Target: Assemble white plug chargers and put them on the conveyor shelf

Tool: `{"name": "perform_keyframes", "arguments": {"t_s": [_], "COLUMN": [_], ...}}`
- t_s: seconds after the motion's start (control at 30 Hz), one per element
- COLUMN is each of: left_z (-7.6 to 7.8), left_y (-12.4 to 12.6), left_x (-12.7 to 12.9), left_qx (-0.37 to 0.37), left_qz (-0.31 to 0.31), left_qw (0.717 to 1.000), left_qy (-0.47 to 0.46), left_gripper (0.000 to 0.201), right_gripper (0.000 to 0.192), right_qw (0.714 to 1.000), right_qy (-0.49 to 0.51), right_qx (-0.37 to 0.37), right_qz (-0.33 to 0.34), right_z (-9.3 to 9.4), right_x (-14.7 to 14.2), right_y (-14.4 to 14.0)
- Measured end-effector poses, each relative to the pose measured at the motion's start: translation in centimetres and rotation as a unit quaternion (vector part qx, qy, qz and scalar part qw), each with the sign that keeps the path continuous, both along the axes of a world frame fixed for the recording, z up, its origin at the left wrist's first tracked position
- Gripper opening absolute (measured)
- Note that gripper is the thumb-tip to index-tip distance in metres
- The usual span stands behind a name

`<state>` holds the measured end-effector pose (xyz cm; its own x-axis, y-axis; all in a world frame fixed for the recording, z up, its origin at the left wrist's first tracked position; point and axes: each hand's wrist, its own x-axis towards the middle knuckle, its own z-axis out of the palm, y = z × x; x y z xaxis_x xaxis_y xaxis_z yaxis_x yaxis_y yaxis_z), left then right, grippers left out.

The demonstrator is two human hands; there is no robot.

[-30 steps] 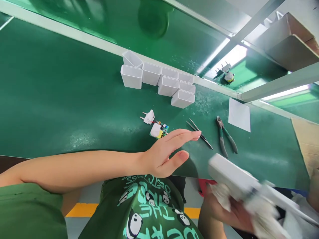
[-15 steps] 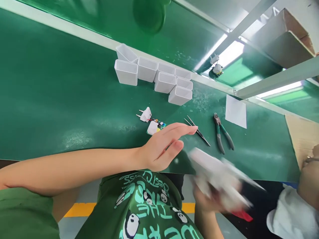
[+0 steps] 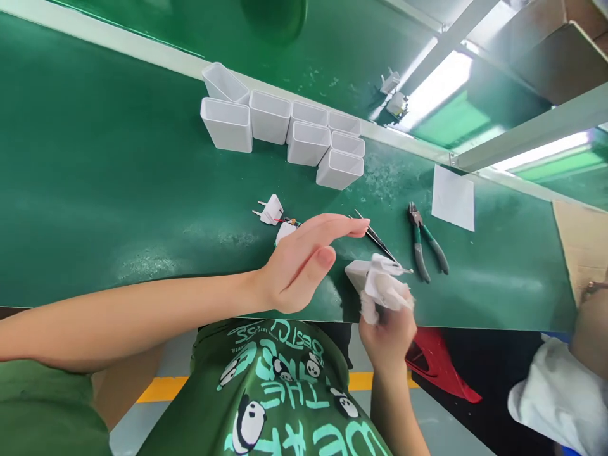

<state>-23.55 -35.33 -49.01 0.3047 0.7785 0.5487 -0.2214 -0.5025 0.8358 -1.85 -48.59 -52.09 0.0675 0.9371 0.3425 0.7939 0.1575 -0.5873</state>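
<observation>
- My left hand hovers spread and empty over the green bench, just beside the plug-and-board assembly.
- My right hand grips a white housing wrapped in a cloth at the bench edge.
- Risk: the cloth could snag the tweezers alongside, or the housing could slip off the edge.

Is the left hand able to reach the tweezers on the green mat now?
Probably yes. The left hand is open and holds nothing; its fingertips hover beside the tweezers, with only bare green mat between them.
</observation>
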Motion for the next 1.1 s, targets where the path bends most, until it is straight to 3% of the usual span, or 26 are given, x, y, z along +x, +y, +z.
{"name": "perform_keyframes", "arguments": {"t_s": [0.1,0.23,0.37,0.5,0.67,0.87,1.0,1.1], "left_z": [0.0,0.1,0.2,0.1,-0.2,-0.2,-0.3,-0.2], "left_y": [0.1,0.3,0.2,-0.3,-0.5,-0.5,-0.4,-0.2], "left_x": [0.0,-0.2,-0.1,0.2,0.1,-0.1,-0.1,0.0], "left_qx": [0.000,0.033,0.079,0.095,0.065,0.061,0.061,0.001], "left_qz": [-0.003,-0.019,-0.069,-0.092,-0.119,-0.126,-0.098,-0.069], "left_qw": [1.000,0.999,0.991,0.984,0.975,0.966,0.968,0.976], "left_qy": [0.001,0.027,0.084,0.123,0.178,0.215,0.224,0.206], "left_gripper": [0.045,0.040,0.042,0.052,0.063,0.078,0.062,0.038], "right_gripper": [0.052,0.057,0.059,0.068,0.081,0.075,0.067,0.069], "right_qw": [0.995,0.993,0.997,0.999,0.984,0.990,0.996,0.995], "right_qy": [-0.070,-0.090,-0.057,0.019,0.141,0.126,0.069,0.043], "right_qx": [0.069,0.070,0.046,0.012,0.064,0.068,0.060,0.085], "right_qz": [0.001,0.018,0.021,-0.033,-0.084,-0.001,0.004,-0.002], "right_z": [-0.3,0.3,1.1,0.8,-0.7,0.0,0.5,0.4], "right_x": [-0.6,-1.0,-1.3,-1.4,-1.7,-2.6,-3.1,-3.3], "right_y": [0.8,1.5,2.0,1.9,1.2,1.5,2.1,2.5]}}
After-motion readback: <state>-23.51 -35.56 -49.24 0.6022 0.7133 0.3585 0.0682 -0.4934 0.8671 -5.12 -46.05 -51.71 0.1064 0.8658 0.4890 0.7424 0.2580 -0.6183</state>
